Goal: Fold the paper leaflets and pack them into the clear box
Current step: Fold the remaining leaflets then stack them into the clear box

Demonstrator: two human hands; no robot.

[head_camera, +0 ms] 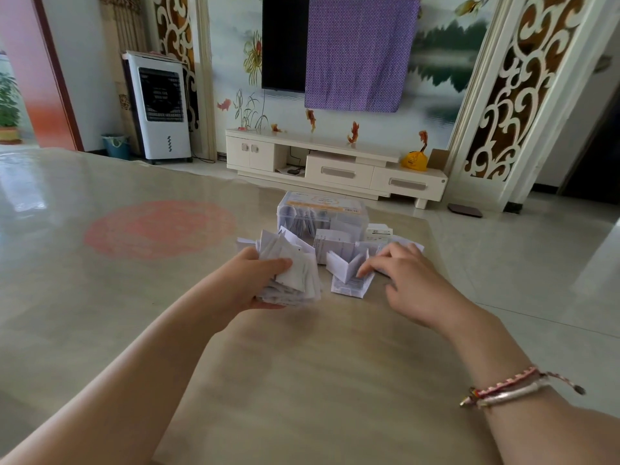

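Left hand [255, 280], at centre frame, grips a thick bundle of folded leaflets [295, 276], thumb curled over the top. Right hand [406, 283], just right of it, has fingers spread, fingertips pressing a half-folded leaflet [349, 276] on the table [134, 297]. Behind them stands the clear box [322, 213], leaflets inside

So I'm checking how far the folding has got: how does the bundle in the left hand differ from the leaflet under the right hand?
The bundle of leaflets is many sheets bunched together; the accordion-creased leaflet is a single one. The left hand grips the bundle off the table; the single leaflet lies on it, the right hand touching it with its fingertips. Both are white printed paper, lying in front of the clear box.
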